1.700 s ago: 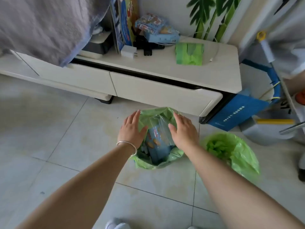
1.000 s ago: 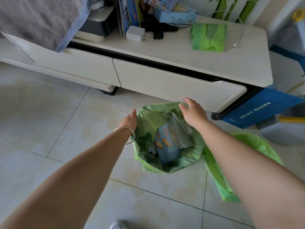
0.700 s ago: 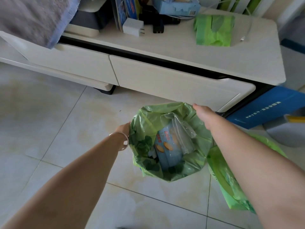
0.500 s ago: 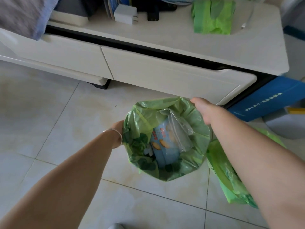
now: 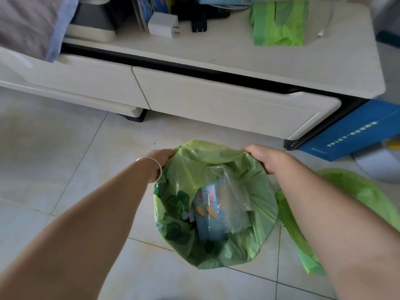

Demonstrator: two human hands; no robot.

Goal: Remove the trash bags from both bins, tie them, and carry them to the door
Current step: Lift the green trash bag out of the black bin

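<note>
A green trash bag (image 5: 255,176) hangs open below me over the tiled floor. Inside it lie a light blue snack box (image 5: 207,213), clear plastic wrap and other rubbish. My left hand (image 5: 160,158), with a silver bangle at the wrist, grips the bag's rim on the left. My right hand (image 5: 264,158) grips the rim on the right. A second green bag (image 5: 365,191) lies on the floor to the right, partly hidden behind my right forearm. No bin shows under either bag.
A low white cabinet (image 5: 227,105) with drawers stands just beyond the bag. On its top lie folded green bags (image 5: 279,22), a white charger (image 5: 163,24) and black plugs. A blue box (image 5: 355,131) leans at the cabinet's right end. A grey cloth (image 5: 32,24) hangs at upper left.
Both hands went from resting on top of the bag to its left and right rim and took hold there. The bag's mouth has been pulled up and spread wider; the view has tilted down.
</note>
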